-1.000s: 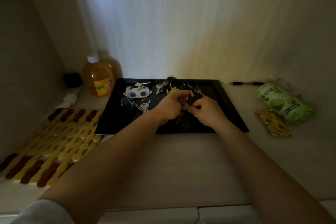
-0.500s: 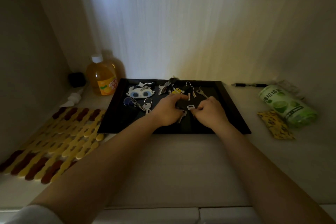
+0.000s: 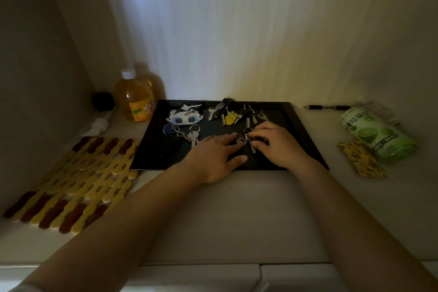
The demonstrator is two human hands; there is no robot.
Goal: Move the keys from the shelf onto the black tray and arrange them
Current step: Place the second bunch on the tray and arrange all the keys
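**Both hands on the black tray, working one key bunch**

The black tray point(image 3: 151, 147) lies flat on the pale shelf point(image 3: 237, 208), its far rim close to the back wall and its near rim well back from the shelf's front edge, so a broad bare strip of shelf lies under the forearms. The tray's near-left corner is bare and dark; its far half is crowded. Along the far rim lie a cartoon charm with keys point(image 3: 186, 117), a key bunch with a yellow tag point(image 3: 225, 112) and another dark-headed bunch point(image 3: 247, 115); a blue fob with a silver key point(image 3: 183, 133) sits mid-left.

The left hand point(image 3: 218, 154) rests flat, fingers spread and extended, fingertips touching a small key bunch point(image 3: 246, 138) near the tray's middle. The right hand point(image 3: 277, 147) is curled, its fingertips pinched on that same bunch.

Left of the tray, a yellow-and-brown mat point(image 3: 71, 178) touches its near corner; an orange drink bottle point(image 3: 136, 99) stands at the far-left corner. On the right, well apart, lie a green can point(image 3: 376, 134), a yellow packet point(image 3: 360, 161) and a pen point(image 3: 327, 107). The light is dim.
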